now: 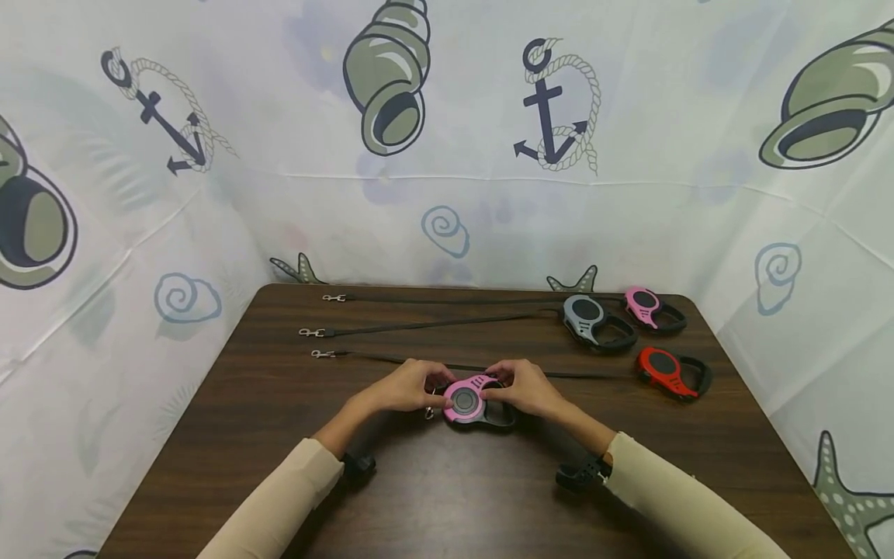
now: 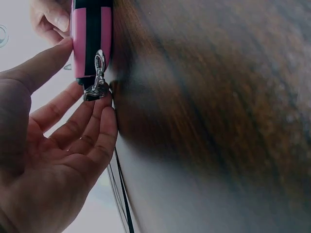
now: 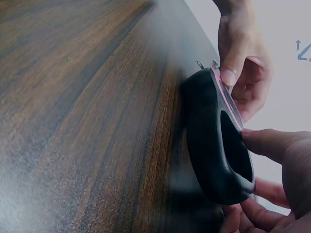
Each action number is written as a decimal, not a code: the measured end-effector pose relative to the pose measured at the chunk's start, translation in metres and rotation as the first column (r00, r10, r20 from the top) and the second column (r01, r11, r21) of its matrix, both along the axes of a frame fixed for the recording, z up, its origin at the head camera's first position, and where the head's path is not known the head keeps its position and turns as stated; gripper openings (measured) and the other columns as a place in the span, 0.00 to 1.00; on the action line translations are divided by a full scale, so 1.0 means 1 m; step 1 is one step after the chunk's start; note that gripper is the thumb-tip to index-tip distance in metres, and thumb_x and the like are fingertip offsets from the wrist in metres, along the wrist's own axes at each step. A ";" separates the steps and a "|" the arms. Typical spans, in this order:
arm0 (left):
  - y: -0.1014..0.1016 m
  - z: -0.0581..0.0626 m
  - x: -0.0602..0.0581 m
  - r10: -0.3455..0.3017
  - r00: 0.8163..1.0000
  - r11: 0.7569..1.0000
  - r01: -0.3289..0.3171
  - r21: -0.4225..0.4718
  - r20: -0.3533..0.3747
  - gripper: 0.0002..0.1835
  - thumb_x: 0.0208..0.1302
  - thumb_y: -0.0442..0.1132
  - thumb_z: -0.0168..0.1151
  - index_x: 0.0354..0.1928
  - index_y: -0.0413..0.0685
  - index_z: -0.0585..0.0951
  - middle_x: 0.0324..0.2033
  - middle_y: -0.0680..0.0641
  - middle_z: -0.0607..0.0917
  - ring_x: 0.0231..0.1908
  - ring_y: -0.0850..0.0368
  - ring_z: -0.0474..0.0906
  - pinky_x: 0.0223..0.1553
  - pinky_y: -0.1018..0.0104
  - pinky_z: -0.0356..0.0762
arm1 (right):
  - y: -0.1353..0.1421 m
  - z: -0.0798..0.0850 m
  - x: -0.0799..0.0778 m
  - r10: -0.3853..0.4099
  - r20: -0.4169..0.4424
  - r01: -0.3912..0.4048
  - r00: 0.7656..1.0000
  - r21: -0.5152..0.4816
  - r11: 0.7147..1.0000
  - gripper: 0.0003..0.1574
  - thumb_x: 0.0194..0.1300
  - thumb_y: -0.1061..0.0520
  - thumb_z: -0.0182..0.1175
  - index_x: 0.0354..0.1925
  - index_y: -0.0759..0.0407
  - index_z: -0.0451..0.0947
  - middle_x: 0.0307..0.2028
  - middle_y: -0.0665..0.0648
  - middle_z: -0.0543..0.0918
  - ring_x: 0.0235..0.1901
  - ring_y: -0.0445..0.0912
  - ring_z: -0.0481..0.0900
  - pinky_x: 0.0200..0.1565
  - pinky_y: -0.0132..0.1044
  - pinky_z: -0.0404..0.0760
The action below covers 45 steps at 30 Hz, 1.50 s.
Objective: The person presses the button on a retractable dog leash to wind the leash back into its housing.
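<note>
A pink retractable dog leash (image 1: 466, 401) with a grey round button and a dark loop handle lies on the table between both hands. My left hand (image 1: 405, 387) holds its left end, thumb on the casing and fingers curved near the metal snap clip (image 2: 99, 65). My right hand (image 1: 529, 390) pinches the casing beside the handle (image 3: 206, 141), with the thumb on top and the other fingers at the far side. In the right wrist view part of the right hand is cut off by the frame edge.
Behind the hands, a grey leash (image 1: 585, 310), another pink leash (image 1: 642, 301) and a red leash (image 1: 662, 365) lie at the right of the brown table (image 1: 447, 497). Their black straps stretch left to metal clips (image 1: 311, 332). A patterned cloth (image 1: 447, 217) hangs behind.
</note>
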State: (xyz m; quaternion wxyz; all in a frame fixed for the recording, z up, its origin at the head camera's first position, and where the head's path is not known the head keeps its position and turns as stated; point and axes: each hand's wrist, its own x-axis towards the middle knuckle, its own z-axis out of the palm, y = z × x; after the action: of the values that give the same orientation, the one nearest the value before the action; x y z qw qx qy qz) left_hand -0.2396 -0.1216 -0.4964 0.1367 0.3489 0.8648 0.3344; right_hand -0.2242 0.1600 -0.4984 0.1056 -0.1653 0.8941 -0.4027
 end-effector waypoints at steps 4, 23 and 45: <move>0.000 0.001 0.000 -0.011 1.000 1.000 0.011 -0.003 -0.008 0.20 0.68 0.45 0.76 0.56 0.42 0.86 0.46 0.49 0.89 0.46 0.56 0.85 0.51 0.58 0.84 | 0.001 0.000 0.000 0.011 -0.035 -0.011 0.999 0.009 1.000 0.27 0.63 0.45 0.78 0.55 0.58 0.88 0.39 0.52 0.86 0.36 0.43 0.79 0.40 0.37 0.80; -0.029 -0.003 0.003 0.038 0.993 0.995 -0.028 0.095 -0.108 0.21 0.72 0.41 0.72 0.60 0.37 0.83 0.53 0.42 0.88 0.53 0.48 0.87 0.55 0.52 0.84 | 0.025 0.007 0.006 0.040 -0.179 -0.045 0.983 -0.023 0.999 0.26 0.64 0.49 0.77 0.56 0.60 0.86 0.50 0.57 0.88 0.46 0.51 0.85 0.50 0.47 0.84; -0.121 0.004 0.001 0.280 0.920 0.958 -0.249 0.143 -0.275 0.21 0.68 0.34 0.74 0.61 0.41 0.83 0.57 0.43 0.86 0.59 0.43 0.83 0.58 0.41 0.80 | 0.129 0.025 -0.012 0.094 -0.398 -0.053 0.913 0.113 0.992 0.35 0.62 0.51 0.79 0.63 0.63 0.82 0.55 0.61 0.88 0.54 0.57 0.85 0.57 0.60 0.82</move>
State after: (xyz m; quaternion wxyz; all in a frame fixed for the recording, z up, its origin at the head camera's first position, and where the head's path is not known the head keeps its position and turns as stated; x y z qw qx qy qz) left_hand -0.2391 -0.2425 -0.4924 -0.0575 0.2812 0.8958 0.3395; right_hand -0.2366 0.2887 -0.4735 -0.0574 -0.2727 0.9088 -0.3107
